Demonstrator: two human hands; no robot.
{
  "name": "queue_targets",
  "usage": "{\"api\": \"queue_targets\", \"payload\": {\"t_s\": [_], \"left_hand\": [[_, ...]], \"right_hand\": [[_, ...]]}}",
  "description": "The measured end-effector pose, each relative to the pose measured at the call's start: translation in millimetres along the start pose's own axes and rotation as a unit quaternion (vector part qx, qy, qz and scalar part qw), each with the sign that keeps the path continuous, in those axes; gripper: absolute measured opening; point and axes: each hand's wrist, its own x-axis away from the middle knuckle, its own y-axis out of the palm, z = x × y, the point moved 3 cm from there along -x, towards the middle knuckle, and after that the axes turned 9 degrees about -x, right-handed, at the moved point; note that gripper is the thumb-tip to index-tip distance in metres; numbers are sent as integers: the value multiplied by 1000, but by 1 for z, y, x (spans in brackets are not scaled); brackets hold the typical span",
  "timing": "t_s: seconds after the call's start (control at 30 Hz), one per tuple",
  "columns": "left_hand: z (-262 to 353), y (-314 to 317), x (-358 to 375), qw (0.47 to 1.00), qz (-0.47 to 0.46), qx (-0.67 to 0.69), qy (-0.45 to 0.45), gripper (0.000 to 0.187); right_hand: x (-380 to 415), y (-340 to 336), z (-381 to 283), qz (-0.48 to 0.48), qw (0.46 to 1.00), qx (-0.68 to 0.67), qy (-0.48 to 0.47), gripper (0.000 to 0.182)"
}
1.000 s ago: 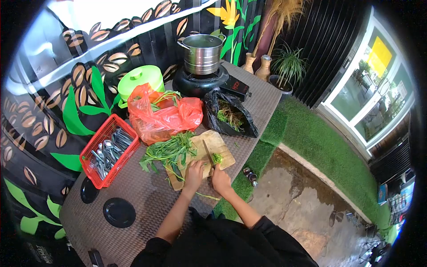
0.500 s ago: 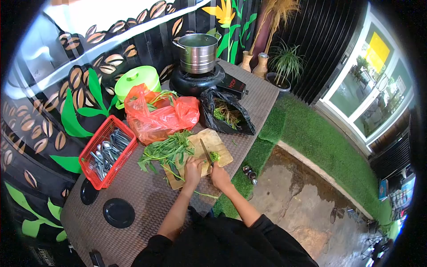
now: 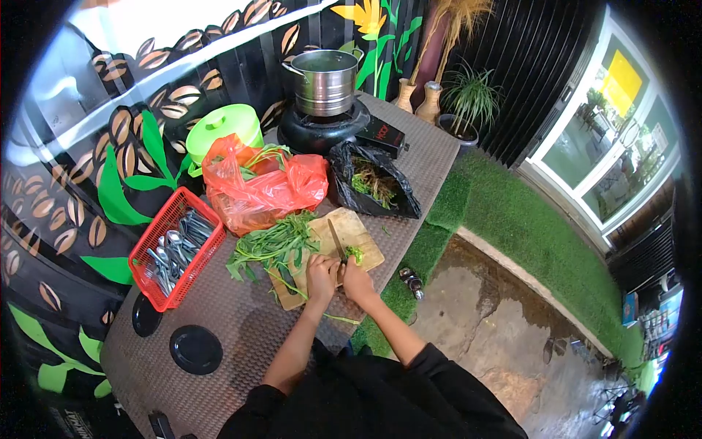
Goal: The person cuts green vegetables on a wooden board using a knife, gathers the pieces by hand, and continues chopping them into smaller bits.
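The leafy greens (image 3: 274,245) are lying across the left part of the wooden cutting board (image 3: 358,233), with their stems running back toward the person and passing under the left hand (image 3: 322,276). That hand is pressing down on the stems at the board's near edge, its fingers curled close together over them rather than spread. Just beside it, almost touching, the right hand (image 3: 357,282) is closed around the handle of a knife (image 3: 337,242), whose blade is pointing away from the person across the board. A small heap of chopped greens (image 3: 355,254) is sitting on the board just right of the blade, close to the right hand's knuckles.

One board, one knife and one loose bunch of greens are lying in front of the person. Behind the board, one orange plastic bag (image 3: 263,189) is holding more greens, and one black plastic bag (image 3: 373,189) is lying open with plant scraps inside. One red basket (image 3: 175,245) to the left is holding many spoons, too many to count. One green lidded container (image 3: 223,130) is standing behind the orange bag. One steel pot (image 3: 324,79) is sitting on one black stove (image 3: 318,132). Two black round lids (image 3: 196,349) are lying on the brown table (image 3: 241,329) near the left arm.
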Motion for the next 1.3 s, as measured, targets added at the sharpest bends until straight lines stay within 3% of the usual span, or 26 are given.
{"api": "queue_targets", "payload": {"t_s": [0.13,0.23,0.43,0.53,0.6,0.73,0.87,0.93,1.07,1.17,1.23,1.3], "left_hand": [[0,-1,0,1000,1,-25,6,13],[4,0,2,999,3,-36,5,12],[3,1,7,999,7,-46,15,11],[-8,2,1,1000,-7,-22,-18,10],[-13,1,-4,998,-40,12,-51,10],[-12,-3,-8,996,-54,23,-74,10],[-11,-4,-3,995,-46,38,-85,10],[-9,-4,0,1000,-9,18,-15,10],[-5,-6,6,1000,1,-9,23,12],[-10,-6,3,1000,-16,10,10,12],[-16,-2,1,997,-54,19,-56,11],[-16,-3,1,998,-51,13,-44,10]], "right_hand": [[19,7,-1,50,999,3,1,29],[8,4,-4,14,999,4,41,29],[10,-9,-10,-25,1000,12,-15,25],[24,4,-10,26,999,19,17,23],[17,16,-5,5,999,27,40,39],[-4,4,-1,8,999,34,-21,33],[18,7,-5,35,999,26,-13,29],[21,18,-7,30,998,48,26,28],[4,2,-8,16,999,21,-24,30],[19,6,-6,37,998,29,-30,28],[24,8,-11,69,996,47,-35,27],[25,14,-14,24,998,49,34,28]]}}
